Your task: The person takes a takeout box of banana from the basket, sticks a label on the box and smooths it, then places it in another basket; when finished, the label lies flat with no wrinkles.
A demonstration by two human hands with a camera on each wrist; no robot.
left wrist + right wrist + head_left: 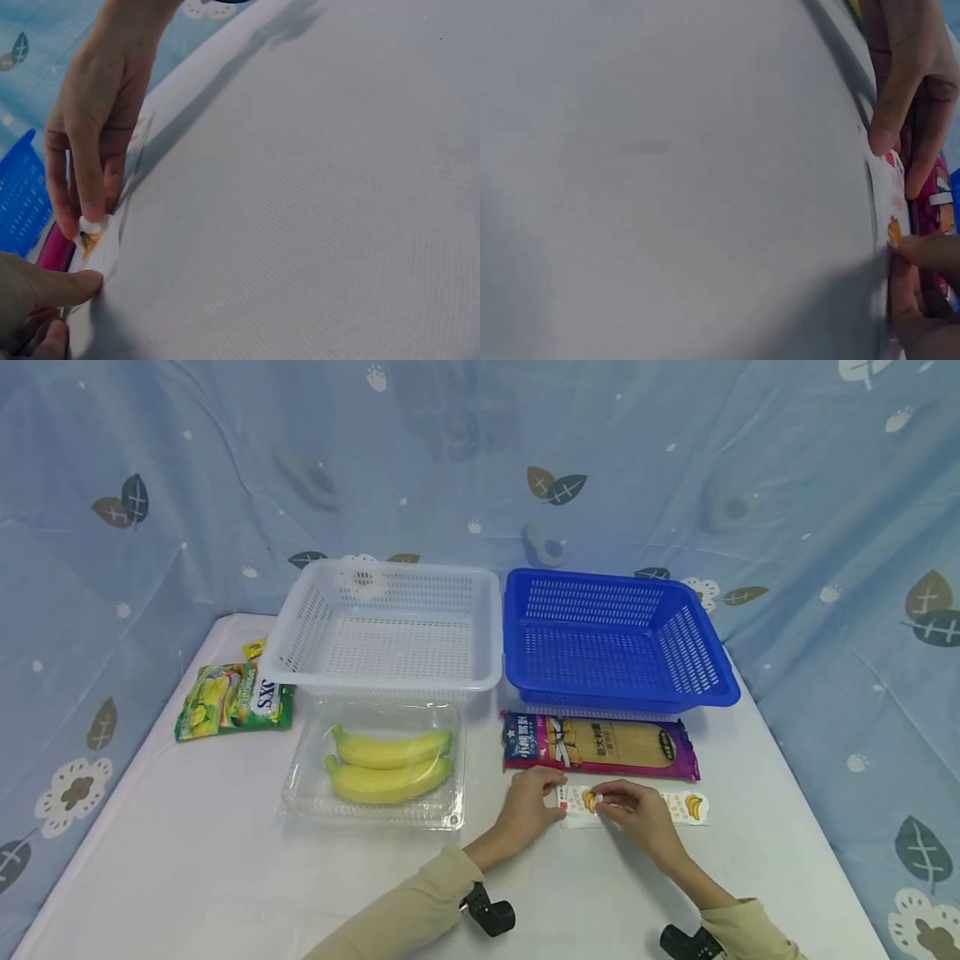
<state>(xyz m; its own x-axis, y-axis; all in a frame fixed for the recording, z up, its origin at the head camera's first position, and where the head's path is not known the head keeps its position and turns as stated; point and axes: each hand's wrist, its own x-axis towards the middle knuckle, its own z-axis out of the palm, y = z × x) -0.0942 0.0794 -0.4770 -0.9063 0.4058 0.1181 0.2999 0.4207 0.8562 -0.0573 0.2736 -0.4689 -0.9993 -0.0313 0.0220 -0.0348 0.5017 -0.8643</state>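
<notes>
A white strip of banana stickers lies on the table in front of a pack of spaghetti. My left hand holds the strip's left end, thumb at the near edge and fingers at the far edge. Over the strip's middle, my right hand pinches the end of a sticker between thumb and forefinger. That sticker's white end bends up at the right fingertips in the left wrist view. The right hand covers part of the strip in the head view.
A white basket and a blue basket stand side by side at the back. Left of my hands, a clear plastic box holds two bananas. A green snack bag lies farther left, beside the white basket.
</notes>
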